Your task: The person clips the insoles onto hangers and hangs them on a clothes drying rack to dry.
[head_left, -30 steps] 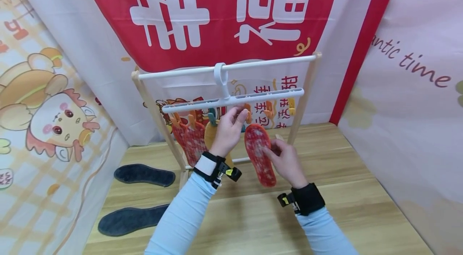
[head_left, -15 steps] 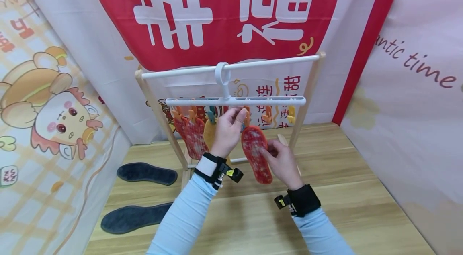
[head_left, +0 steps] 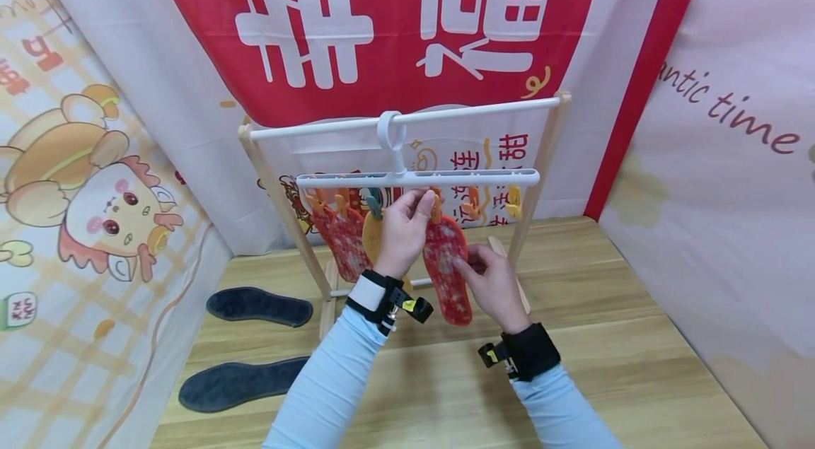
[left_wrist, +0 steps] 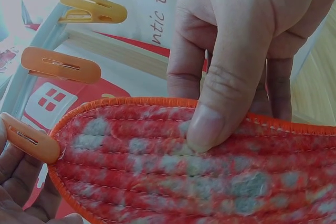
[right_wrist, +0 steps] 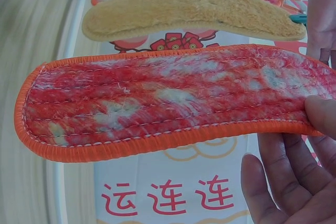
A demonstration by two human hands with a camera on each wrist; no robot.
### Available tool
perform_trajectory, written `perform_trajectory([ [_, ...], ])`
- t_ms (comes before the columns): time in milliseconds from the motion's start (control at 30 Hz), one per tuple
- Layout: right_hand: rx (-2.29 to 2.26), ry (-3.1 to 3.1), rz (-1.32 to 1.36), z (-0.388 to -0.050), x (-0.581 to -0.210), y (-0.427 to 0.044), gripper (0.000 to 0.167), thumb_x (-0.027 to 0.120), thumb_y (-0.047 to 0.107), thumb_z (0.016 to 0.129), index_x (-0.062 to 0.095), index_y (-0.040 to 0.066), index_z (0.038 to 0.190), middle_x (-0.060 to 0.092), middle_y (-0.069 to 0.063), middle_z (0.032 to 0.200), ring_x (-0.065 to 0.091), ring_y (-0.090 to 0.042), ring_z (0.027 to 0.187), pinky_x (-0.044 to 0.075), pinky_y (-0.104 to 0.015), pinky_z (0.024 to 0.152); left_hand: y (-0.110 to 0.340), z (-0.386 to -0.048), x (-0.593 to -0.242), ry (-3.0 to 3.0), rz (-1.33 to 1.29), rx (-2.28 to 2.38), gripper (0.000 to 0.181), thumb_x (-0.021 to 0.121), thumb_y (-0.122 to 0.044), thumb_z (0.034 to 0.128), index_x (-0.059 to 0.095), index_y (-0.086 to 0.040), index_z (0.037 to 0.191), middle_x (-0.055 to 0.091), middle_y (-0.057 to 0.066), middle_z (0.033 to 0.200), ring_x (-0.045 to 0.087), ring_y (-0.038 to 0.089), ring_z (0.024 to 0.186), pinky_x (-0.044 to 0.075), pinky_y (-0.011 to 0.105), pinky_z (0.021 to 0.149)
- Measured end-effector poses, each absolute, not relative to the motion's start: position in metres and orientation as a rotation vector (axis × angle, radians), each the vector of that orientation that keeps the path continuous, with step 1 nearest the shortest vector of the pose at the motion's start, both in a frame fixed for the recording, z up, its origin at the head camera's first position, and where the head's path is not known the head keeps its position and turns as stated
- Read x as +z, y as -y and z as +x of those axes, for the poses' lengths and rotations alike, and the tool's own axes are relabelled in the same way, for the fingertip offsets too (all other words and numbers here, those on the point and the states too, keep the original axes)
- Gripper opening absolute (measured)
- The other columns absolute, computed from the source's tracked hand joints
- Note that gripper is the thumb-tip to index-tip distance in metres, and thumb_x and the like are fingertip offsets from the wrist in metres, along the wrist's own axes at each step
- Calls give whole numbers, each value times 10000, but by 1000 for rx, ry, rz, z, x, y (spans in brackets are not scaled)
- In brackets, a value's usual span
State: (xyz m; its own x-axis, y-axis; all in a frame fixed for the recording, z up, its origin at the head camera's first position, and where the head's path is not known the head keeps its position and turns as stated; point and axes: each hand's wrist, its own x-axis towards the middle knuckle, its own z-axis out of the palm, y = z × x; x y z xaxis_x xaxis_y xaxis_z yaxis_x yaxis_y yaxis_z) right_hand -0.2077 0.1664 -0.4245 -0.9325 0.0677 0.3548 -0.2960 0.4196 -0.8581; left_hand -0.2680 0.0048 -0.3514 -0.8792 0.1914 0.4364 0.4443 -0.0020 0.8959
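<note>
A red-and-white mottled insole (head_left: pixel 448 269) with an orange stitched edge hangs upright below the white hanger (head_left: pixel 417 179). My right hand (head_left: pixel 495 286) pinches its side edge, the thumb (left_wrist: pixel 207 124) lying on the quilted face in the left wrist view. My left hand (head_left: pixel 404 231) grips an orange clip (left_wrist: pixel 37 142) at the hanger's middle. The tip of that clip meets the insole's top rim; whether it bites the edge I cannot tell. Left of my left hand, a yellow insole (right_wrist: pixel 184 14) hangs from a teal clip (head_left: pixel 373 206), partly hidden by that hand.
Further left, two red insoles (head_left: pixel 349 247) hang from orange clips (head_left: pixel 342 204). An orange clip (head_left: pixel 472 201) and a yellow clip (head_left: pixel 513 200) hang at right. Wooden-legged rack (head_left: pixel 538 166) holds the hanger. Two dark insoles (head_left: pixel 257 305) lie on the wooden table (head_left: pixel 611 336) at left.
The right hand has moved the red insole left and slightly up, bringing its top to the orange clip. The left hand stays at the clip. The hanger has swung slightly and levelled.
</note>
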Motion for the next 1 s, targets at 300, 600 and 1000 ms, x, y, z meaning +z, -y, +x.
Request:
perform_trajectory([
  [300,1507,2350,179,-209,-421,-163,228,696,214,945,689,51,1104,699,-65,967,647,-175,800,570,-318,695,-4,-269,-353,2066,-660,-2012,398,547,-398,998,639,-78,1217,689,109,1108,637,199,995,507,380,846],
  [600,1518,2350,204,-213,-419,-162,211,698,219,945,691,59,1082,697,-60,946,649,-180,780,572,-308,656,-2,-267,-351,2098,-618,-2005,435,542,-428,993,627,-97,1261,693,70,1153,634,164,1066,510,388,903],
  [1000,1572,2422,149,-224,-427,-164,247,682,230,960,669,49,1127,688,-80,993,662,-203,880,578,-353,768,0,-268,-352,2146,-612,-2006,458,547,-426,993,601,-115,1324,679,23,1192,616,150,1121,493,362,966],
])
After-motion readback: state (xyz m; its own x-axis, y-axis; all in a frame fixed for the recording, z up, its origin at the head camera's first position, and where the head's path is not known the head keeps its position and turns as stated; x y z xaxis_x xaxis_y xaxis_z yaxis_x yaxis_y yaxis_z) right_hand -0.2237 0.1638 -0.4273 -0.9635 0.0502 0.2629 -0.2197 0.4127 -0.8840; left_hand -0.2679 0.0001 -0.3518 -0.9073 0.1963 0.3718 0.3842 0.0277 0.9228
